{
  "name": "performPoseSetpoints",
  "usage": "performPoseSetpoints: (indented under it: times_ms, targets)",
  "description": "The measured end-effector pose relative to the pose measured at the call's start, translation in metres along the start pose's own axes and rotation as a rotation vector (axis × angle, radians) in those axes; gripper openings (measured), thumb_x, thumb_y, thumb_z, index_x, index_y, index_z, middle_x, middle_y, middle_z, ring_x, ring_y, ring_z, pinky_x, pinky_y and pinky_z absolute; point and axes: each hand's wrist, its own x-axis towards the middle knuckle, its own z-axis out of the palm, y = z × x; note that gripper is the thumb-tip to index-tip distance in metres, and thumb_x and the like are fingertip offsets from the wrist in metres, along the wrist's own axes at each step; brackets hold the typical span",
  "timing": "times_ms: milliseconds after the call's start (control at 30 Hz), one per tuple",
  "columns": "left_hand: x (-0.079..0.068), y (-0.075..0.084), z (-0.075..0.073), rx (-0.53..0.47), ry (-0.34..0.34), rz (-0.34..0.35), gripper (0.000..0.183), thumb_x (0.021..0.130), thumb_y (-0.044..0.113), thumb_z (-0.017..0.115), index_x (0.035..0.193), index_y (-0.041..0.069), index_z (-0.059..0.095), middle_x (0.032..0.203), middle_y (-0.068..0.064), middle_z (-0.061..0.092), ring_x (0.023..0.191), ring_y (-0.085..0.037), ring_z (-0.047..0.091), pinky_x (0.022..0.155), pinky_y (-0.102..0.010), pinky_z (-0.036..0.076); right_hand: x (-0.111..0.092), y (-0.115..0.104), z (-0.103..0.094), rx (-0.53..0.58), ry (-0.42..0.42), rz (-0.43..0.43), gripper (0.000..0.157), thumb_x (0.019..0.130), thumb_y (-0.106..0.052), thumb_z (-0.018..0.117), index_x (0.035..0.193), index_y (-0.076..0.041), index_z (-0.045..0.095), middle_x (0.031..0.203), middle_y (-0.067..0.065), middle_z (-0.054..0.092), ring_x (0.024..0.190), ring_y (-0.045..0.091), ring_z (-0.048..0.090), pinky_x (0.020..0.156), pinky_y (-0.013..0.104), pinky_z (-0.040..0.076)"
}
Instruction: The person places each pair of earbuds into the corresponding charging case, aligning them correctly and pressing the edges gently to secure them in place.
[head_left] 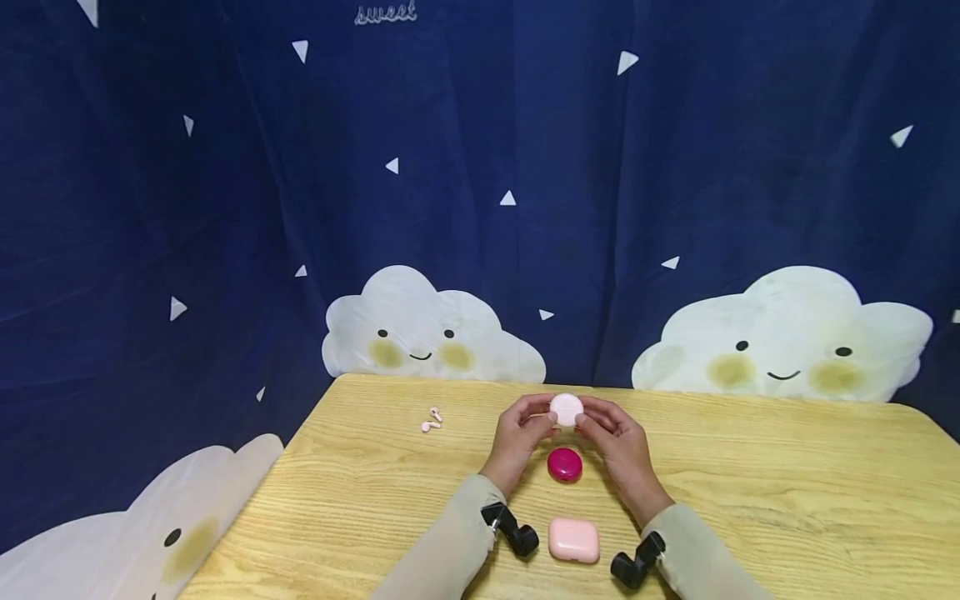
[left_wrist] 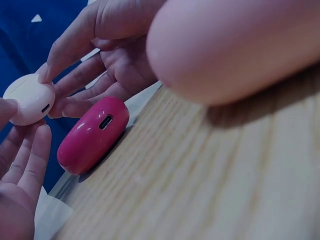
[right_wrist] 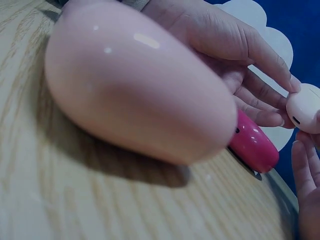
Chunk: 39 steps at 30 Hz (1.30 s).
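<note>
Head view: your left hand (head_left: 517, 436) and right hand (head_left: 620, 437) pinch the pale pink round earbud case (head_left: 566, 410) from opposite sides, thumbs toward you, a shared grip that likely keeps so smooth a shell from turning. Just your side of the hands lies the magenta earbud case (head_left: 565, 465), with the pink rounded-rectangular case (head_left: 573, 540) farther back toward you, both perhaps centred for reach from either side; two small earbuds (head_left: 431, 427) sit well left of your left hand, probably apart to avoid a knock.
</note>
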Motion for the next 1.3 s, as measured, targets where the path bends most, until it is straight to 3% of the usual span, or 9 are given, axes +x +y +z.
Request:
performPoseSetpoints:
  times_ms: [700, 1000, 1200, 1300]
  targets:
    - [-0.0017, 0.0037, 0.0003, 0.042, -0.001, -0.013, 0.029, 0.088, 0.001, 0.066, 0.117, -0.002, 0.063, 0.105, -0.017, 0.063, 0.083, -0.015, 0.064, 0.080, -0.047, 0.055, -0.0006, -0.0026, 0.0012, -0.025, -0.007, 0.020, 0.042, 0.087, -0.013, 0.072, 0.125, -0.001, 0.060, 0.118, 0.020, 0.064, 0.097, 0.009, 0.066, 0.081, 0.028, 0.055]
    - [-0.0014, 0.0019, -0.0010, 0.039, -0.014, -0.019, 0.031, 0.089, 0.001, 0.065, 0.120, -0.001, 0.061, 0.107, -0.017, 0.064, 0.083, -0.015, 0.064, 0.075, -0.043, 0.056, -0.0020, -0.0036, 0.0015, -0.047, -0.009, 0.033, 0.043, 0.087, -0.016, 0.072, 0.126, -0.004, 0.059, 0.113, 0.017, 0.067, 0.096, 0.010, 0.066, 0.081, 0.028, 0.055]
    - [-0.0035, 0.0073, -0.0008, 0.039, -0.059, 0.006, 0.038, 0.090, 0.001, 0.063, 0.128, 0.001, 0.056, 0.114, -0.025, 0.060, 0.085, -0.015, 0.063, 0.071, -0.039, 0.056, -0.0018, -0.0018, 0.0010, 0.002, -0.052, -0.007, 0.043, 0.088, -0.011, 0.070, 0.128, -0.002, 0.056, 0.114, 0.018, 0.065, 0.096, 0.012, 0.065, 0.081, 0.033, 0.055]
    - [-0.0047, 0.0084, -0.0007, 0.045, -0.080, 0.017, 0.034, 0.092, 0.002, 0.061, 0.126, 0.002, 0.057, 0.115, -0.022, 0.060, 0.087, -0.020, 0.061, 0.069, -0.034, 0.055, -0.0032, -0.0017, 0.0017, 0.020, -0.085, -0.040, 0.042, 0.089, -0.008, 0.068, 0.128, 0.000, 0.055, 0.110, 0.016, 0.064, 0.093, 0.013, 0.064, 0.079, 0.034, 0.056]
